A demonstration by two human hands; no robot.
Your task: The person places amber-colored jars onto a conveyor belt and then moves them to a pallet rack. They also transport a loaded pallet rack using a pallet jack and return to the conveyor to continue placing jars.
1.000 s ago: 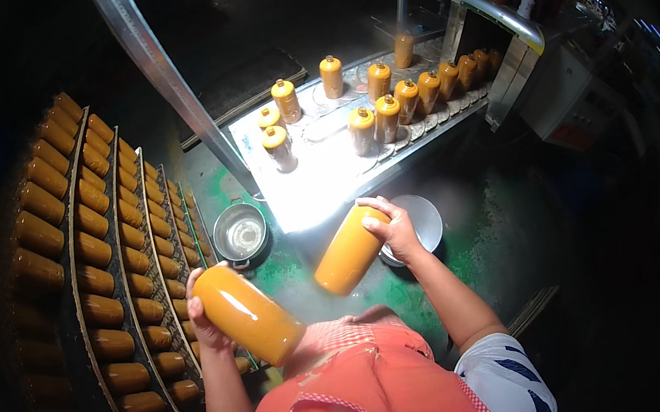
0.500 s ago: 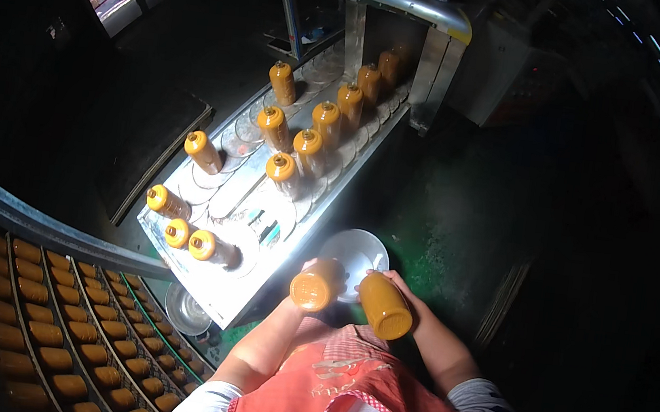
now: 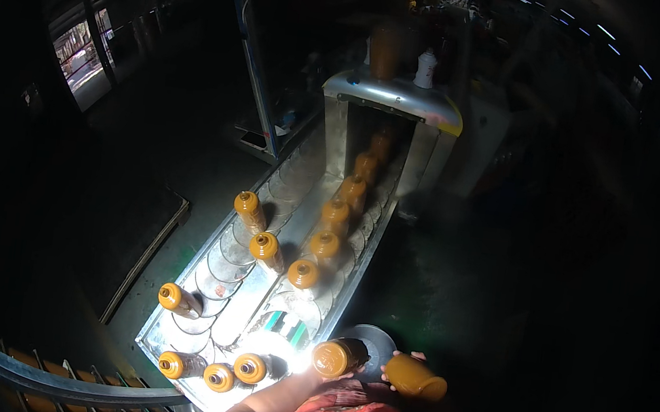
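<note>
Both of my hands are closed around orange-brown glossy bottles near the lower middle of the view. My left hand [image 3: 355, 372] grips one bottle [image 3: 334, 359] with its round base turned toward me. In my right hand [image 3: 386, 374] a second bottle [image 3: 418, 378] lies tilted nearly sideways, its base pointing right. The necks of both are hidden. Behind them sits a grey metal basin [image 3: 373, 340]. To the left, several like bottles [image 3: 303, 274] stand upright on a metal conveyor table [image 3: 242, 298] with round plates.
A metal tunnel housing [image 3: 395, 99] spans the conveyor's far end, and a row of bottles runs into it. On top stand a white bottle [image 3: 425, 69] and a brown container [image 3: 384, 52]. A curved metal rail [image 3: 57, 386] with racked bottles below is at lower left.
The view has tilted upward, so the conveyor and my hands appear lower. The bottle in my right hand has swung from slanting down to nearly sideways. Both hands keep their hold.
</note>
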